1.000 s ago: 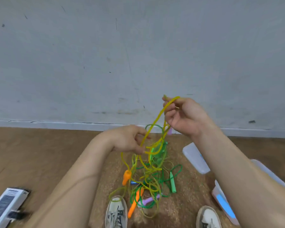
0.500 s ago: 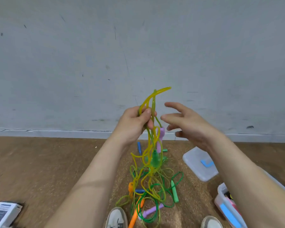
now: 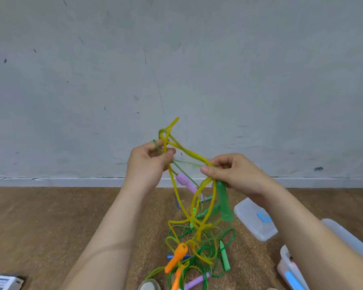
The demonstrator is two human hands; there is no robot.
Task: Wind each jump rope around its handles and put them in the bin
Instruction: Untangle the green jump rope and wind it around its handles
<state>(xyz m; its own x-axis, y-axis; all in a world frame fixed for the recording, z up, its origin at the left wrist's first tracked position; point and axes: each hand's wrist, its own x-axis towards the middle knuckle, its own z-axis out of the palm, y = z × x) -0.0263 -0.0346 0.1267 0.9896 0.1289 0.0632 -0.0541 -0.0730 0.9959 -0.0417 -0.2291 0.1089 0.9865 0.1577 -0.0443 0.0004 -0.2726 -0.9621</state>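
We are holding the tangle of jump ropes (image 3: 194, 233) up in front of the wall (image 3: 176, 59), while its lower part is lying on the floor (image 3: 40, 227) beside a shoe (image 3: 149, 285). Our left hand (image 3: 148, 164) is pinching a loop of the yellow rope (image 3: 189, 152) together with a thin green cord (image 3: 156, 144) between thumb and fingers. Our right hand (image 3: 237, 174) is pinching the same yellow rope at its fingertips and curling round the top of a green handle (image 3: 224, 204), which is hanging down from it. A purple handle (image 3: 184, 182) is dangling between the two hands.

At the lower right a translucent bin (image 3: 286, 266) with a blue latch (image 3: 292, 279) is sitting on the floor, and our right forearm is covering most of it. A pink item (image 3: 294, 265) is showing just inside its rim, but we are not managing to tell what it is. A translucent lid (image 3: 252, 225) with a blue tab (image 3: 263, 216) is lying flat on the floor near the bin, just right of the tangle.

An orange handle (image 3: 176, 256), a pale green handle (image 3: 224, 258) and a blue handle (image 3: 171, 257) are lying in the heap on the floor, all outside the bin. A white box (image 3: 3, 282) is sitting at the lower left corner, well apart from everything else
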